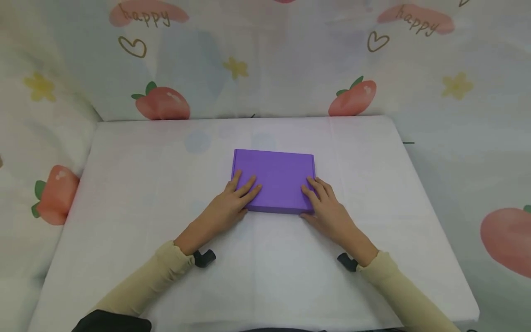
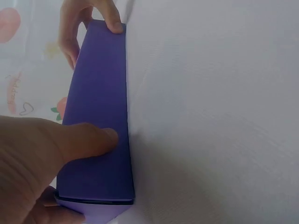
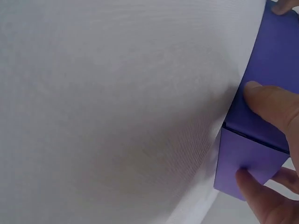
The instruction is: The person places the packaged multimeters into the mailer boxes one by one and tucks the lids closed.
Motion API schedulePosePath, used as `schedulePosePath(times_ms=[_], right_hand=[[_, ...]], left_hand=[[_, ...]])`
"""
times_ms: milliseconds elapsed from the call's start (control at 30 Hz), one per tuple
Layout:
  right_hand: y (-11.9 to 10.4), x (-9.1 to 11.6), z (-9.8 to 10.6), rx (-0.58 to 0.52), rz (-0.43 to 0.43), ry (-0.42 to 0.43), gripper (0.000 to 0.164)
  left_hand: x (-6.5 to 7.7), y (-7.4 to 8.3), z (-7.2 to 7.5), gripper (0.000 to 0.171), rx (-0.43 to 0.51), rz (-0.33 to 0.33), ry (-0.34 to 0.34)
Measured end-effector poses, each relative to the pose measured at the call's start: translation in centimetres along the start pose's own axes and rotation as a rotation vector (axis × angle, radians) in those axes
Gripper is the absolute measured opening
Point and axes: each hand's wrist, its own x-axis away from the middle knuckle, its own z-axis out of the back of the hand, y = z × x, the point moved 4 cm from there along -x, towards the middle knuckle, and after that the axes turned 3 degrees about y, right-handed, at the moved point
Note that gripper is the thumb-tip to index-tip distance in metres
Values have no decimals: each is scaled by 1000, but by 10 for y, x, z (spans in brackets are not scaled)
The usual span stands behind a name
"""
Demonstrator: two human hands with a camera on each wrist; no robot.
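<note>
A flat purple cardboard box (image 1: 275,177) with its lid closed lies near the middle of the white table. At its left front corner my left hand (image 1: 227,206) grips it, fingers spread over the lid and the left side. The left wrist view shows that thumb (image 2: 96,141) pressed against the box's front wall (image 2: 100,84). My right hand (image 1: 332,213) holds the right front corner in much the same way. In the right wrist view its thumb (image 3: 271,102) is on the front wall, and a finger (image 3: 257,193) touches the end wall (image 3: 238,156).
White cloth covers the table (image 1: 166,175). Behind it hangs a patterned curtain (image 1: 282,60) with peaches, flowers and lettering. Dark wrist cameras (image 1: 204,258) sit by the sleeves, and a black object (image 1: 114,321) shows at the lower left.
</note>
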Motion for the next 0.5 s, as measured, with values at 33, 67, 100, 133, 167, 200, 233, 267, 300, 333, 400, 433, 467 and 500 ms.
schedulePosePath(times_ms=[33, 67, 100, 133, 167, 200, 233, 267, 300, 333, 400, 433, 467, 500], right_hand=[[0, 0, 0, 1, -3, 4, 79], [-1, 0, 0, 2, -5, 8, 78], [0, 0, 0, 4, -7, 12, 77], [0, 0, 1, 4, -8, 19, 77], [0, 0, 2, 4, -8, 30, 77], [1, 0, 2, 1, -10, 42, 77], [2, 0, 2, -5, -12, 54, 77], [3, 1, 2, -18, -15, 63, 77], [3, 2, 2, -37, -20, 70, 79], [4, 3, 1, -65, -26, 71, 79], [4, 6, -3, -141, -46, 64, 82], [5, 7, -5, -187, -60, 58, 83], [5, 9, -6, -242, -81, 51, 84], [5, 10, -7, -313, -110, 42, 84]], left_hand=[[0, 0, 1, 70, -7, 2, 6], [0, 0, 2, 70, -11, 3, 13], [0, 1, 3, 69, -13, 4, 23], [0, 1, 3, 68, -16, 7, 34], [0, 1, 4, 68, -9, 9, 45], [-1, 1, 3, 68, -1, 12, 53], [-1, 1, 2, 68, 15, 16, 59], [-1, 1, 1, 68, 35, 23, 63], [-1, 1, 0, 69, 58, 33, 65], [0, 0, -2, 70, 90, 46, 66], [2, -2, -5, 71, 178, 87, 65], [3, -4, -6, 70, 231, 113, 69], [5, -6, -6, 70, 288, 149, 78], [7, -8, -5, 71, 353, 192, 95]])
